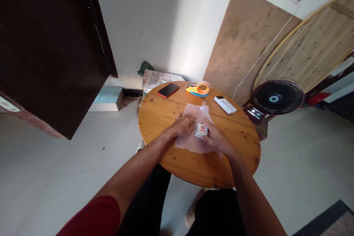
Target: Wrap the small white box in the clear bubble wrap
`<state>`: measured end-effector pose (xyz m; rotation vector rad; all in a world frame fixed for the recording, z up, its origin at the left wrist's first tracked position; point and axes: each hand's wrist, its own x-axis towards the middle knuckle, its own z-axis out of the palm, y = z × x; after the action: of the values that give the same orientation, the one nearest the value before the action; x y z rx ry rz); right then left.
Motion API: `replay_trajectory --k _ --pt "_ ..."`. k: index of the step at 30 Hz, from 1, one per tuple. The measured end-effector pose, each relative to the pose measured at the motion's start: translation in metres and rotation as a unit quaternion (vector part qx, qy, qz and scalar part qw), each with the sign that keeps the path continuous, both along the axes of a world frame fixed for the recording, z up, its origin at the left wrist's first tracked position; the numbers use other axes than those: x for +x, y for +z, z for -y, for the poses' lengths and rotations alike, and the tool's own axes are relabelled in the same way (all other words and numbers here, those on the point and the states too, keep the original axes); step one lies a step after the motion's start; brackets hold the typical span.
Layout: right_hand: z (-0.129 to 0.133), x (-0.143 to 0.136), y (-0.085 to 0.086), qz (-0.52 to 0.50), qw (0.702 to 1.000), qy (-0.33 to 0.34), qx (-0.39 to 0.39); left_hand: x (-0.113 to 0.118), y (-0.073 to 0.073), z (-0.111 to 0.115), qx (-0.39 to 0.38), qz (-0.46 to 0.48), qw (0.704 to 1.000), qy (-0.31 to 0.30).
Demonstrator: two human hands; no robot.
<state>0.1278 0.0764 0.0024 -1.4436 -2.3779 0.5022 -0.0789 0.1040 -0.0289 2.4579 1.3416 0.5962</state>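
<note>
A sheet of bubble wrap [190,144] lies spread over the round wooden table [155,118]. On it sits a small white box [201,130] with a red label on its top. My left hand [183,124] rests flat on the wrap just left of the box, its fingers stretched out. Around the box's right side curl the fingers and thumb of my right hand [215,136], gripping it. Part of the box's right side is hidden by that hand.
Along the table's far side are a red-edged phone [168,90], an orange and blue tape dispenser [198,88] and a white remote control [225,104]. A black fan [278,97] stands to the right. Boards [243,33] lean on the wall.
</note>
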Motion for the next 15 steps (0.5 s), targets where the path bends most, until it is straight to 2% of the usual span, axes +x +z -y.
replay_trajectory --k 7,15 --pt "-0.004 0.008 -0.019 -0.079 0.997 -0.024 -0.004 0.0 0.001 -0.001 -0.008 0.006 1.0 -0.007" --pt "-0.003 0.01 -0.024 -0.116 0.992 -0.04 -0.022 -0.001 -0.003 -0.002 -0.009 0.013 1.0 -0.012"
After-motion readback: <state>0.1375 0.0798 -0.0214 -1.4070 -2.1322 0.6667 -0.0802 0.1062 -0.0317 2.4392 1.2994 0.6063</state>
